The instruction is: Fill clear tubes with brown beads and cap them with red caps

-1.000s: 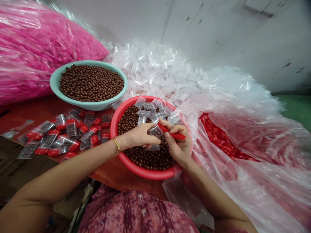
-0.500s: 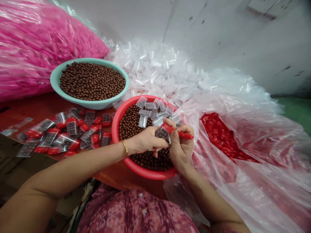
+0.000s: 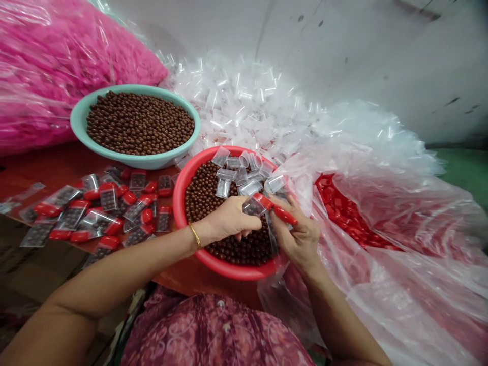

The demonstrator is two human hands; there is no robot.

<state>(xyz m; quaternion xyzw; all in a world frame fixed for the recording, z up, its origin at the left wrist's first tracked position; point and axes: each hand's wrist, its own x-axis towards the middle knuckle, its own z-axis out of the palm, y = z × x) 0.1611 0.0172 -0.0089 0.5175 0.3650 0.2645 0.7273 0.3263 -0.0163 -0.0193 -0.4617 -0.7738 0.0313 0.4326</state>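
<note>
Both arms reach in from the lower corners and meet over the red basin point(image 3: 232, 275). The left arm slants up from the lower left, bent at the elbow, its forearm lying low across the near side and its wrist, circled by a gold bracelet point(image 3: 196, 236), roughly in line with it. The left hand point(image 3: 229, 221) is closed, back upward, thumb laid forward and fingers curled beneath, gripping a small clear box point(image 3: 253, 207) with brown balls in it. That box sits above the basin, tilted, its red-capped end pointing up and to the right, toward the other hand.

The right forearm rises more steeply from the lower right. The right hand point(image 3: 301, 234) is partly open, fingers bent and a little spread, with a second red cap point(image 3: 285, 214) held among them, just beside the box's capped end. Whether the right fingers touch the box is hard to tell.

Under the hands lie brown balls point(image 3: 202, 195), with clear empty boxes point(image 3: 249, 187) heaped on them at the far side. Filled boxes point(image 3: 97, 221) with red ends are scattered on the table point(image 3: 183, 277) to the left, and loose red caps point(image 3: 343, 218) show in an open plastic bag point(image 3: 412, 284) to the right
</note>
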